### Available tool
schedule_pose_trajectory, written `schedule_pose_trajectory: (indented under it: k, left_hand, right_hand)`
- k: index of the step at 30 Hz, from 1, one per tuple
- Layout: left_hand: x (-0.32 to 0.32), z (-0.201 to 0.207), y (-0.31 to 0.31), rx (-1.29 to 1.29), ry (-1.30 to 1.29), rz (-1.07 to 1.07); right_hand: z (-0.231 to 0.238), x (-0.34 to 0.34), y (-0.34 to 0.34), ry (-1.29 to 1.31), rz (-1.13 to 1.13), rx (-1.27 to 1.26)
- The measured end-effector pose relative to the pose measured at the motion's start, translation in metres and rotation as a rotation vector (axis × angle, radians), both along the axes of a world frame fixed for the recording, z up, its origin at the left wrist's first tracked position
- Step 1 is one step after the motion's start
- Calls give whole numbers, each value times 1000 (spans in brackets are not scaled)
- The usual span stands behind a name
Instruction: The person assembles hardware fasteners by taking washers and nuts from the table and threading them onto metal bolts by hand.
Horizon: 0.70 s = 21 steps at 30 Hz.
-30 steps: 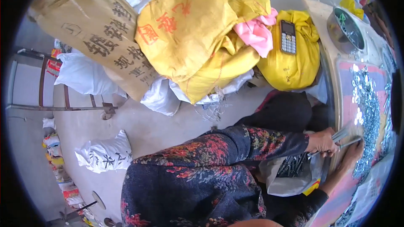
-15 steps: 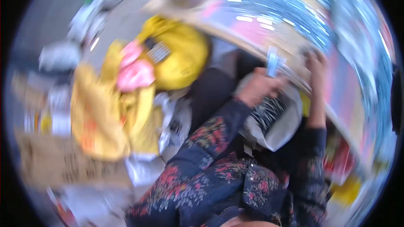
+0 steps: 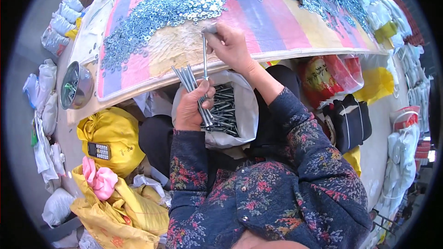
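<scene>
Bolts (image 3: pixel 188 79), left grip (image 3: pixel 192 106) clamped on several, right grip (image 3: pixel 230 48) on one, lettered red bag (image 3: pixel 316 80)

Red bag (image 3: pixel 325 83): to the right of the right hand (image 3: pixel 230 46) and a little below it; it carries large yellow characters, partly bent by the folds.
Tied yellow sack (image 3: pixel 117 124): to the left of the left hand (image 3: pixel 191 103); one short dark mark, written by hand, stands on its side.
Phone (image 3: pixel 99 151): on this same sack; its keys have signs too small for reading.
Loose yellow sack (image 3: pixel 138 198): below and left of the left hand; red-orange writing, creased and not clear.
</scene>
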<state>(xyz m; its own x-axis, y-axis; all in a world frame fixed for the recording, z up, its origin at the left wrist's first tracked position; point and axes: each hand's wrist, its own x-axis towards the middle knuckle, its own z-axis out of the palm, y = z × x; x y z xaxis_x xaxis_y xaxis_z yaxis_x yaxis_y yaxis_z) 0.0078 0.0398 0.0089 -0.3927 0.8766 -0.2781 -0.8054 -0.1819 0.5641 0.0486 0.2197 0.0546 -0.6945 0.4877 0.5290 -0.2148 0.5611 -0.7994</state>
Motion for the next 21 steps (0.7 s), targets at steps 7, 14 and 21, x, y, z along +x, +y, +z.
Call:
schedule_pose_trajectory:
  k: [7,14,21]
  left_hand:
    - [-10,4,5,-107,226,189]
    - [-9,9,16,-152,159,196]
    - [-3,10,14,-206,187,214]
  right_hand:
    - [14,1,53,-101,-54,214]
    - [-28,-72,191,-514,-730,499]
    - [-41,-76,198,-462,-710,512]
